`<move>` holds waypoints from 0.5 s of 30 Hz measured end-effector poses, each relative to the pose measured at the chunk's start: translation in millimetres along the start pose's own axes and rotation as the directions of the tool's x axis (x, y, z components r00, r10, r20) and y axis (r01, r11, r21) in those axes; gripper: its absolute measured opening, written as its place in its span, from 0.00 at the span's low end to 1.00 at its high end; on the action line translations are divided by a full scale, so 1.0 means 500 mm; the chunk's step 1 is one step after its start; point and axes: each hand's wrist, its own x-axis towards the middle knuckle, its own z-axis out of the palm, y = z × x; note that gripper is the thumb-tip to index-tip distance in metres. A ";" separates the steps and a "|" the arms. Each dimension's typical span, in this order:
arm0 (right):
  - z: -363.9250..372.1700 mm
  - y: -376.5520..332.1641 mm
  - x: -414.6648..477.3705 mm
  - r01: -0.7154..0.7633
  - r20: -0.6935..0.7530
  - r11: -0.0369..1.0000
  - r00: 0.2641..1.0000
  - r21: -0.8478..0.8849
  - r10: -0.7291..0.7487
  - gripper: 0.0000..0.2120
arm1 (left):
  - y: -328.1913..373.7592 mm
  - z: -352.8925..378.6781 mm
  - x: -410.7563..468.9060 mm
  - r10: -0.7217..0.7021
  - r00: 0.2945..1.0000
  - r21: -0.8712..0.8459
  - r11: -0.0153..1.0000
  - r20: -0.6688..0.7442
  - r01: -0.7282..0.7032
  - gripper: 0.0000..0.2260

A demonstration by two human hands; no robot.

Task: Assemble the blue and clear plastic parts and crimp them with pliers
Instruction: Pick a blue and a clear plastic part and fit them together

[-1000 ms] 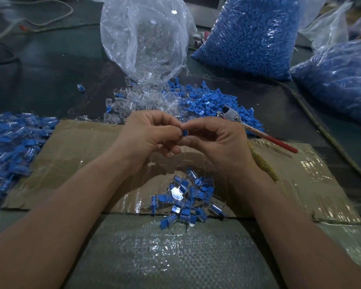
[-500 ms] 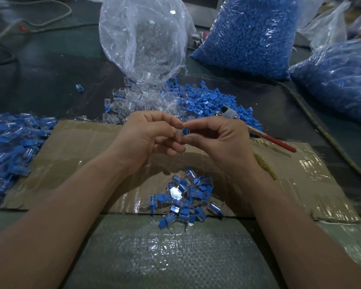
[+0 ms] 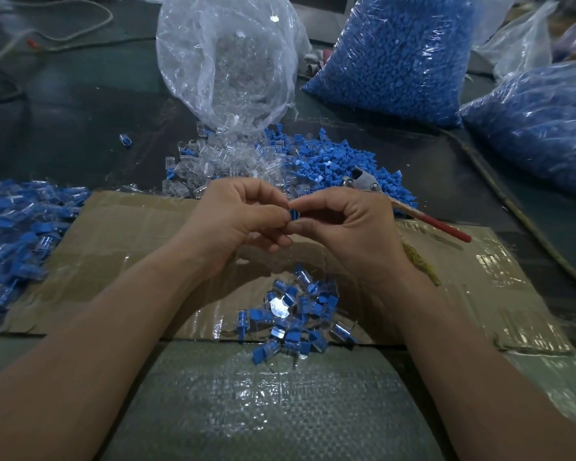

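Both forearms reach in from the near edge and meet above the middle of the cardboard sheet [image 3: 130, 227], wrists slightly bent inward. The left hand [image 3: 236, 221] is curled, thumb and forefinger pinching a small blue part [image 3: 294, 215]. The right hand [image 3: 346, 227] mirrors it, its thumb and forefinger tips pinching the same part from the other side, the other fingers curled into the palm. Whether a clear part sits on the blue one cannot be told.

A heap of joined blue and clear parts [image 3: 296, 311] lies on the cardboard's near edge, below the hands. The pliers [image 3: 366, 184] lie at the cardboard's far right edge, head resting on loose blue parts [image 3: 330, 161], red handle over the cardboard. Loose clear parts [image 3: 220, 161] lie on the counter [image 3: 64, 121] just beyond the cardboard's far edge.
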 end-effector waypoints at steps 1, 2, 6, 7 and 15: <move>0.000 0.000 0.000 0.004 0.007 1.000 1.000 -0.011 -0.004 0.15 | 0.000 0.000 0.001 0.001 1.000 0.023 1.000 -0.007 -0.001 0.06; 0.001 0.000 0.000 0.009 0.013 1.000 1.000 -0.024 -0.009 0.15 | 0.000 0.000 0.001 0.002 1.000 0.045 0.999 -0.015 -0.001 0.05; 0.002 0.001 0.000 0.016 0.009 0.999 1.000 -0.036 -0.016 0.15 | 0.000 -0.001 0.000 0.003 1.000 0.055 0.998 -0.028 -0.001 0.05; 0.002 0.001 0.001 0.014 0.014 0.999 1.000 -0.033 -0.013 0.14 | -0.001 -0.001 0.000 -0.004 1.000 0.034 0.999 -0.028 0.005 0.05; -0.056 0.020 0.013 -0.255 -0.206 0.927 0.957 -0.273 0.203 0.16 | -0.003 -0.006 0.001 -0.019 0.999 -0.045 0.999 -0.048 0.017 0.05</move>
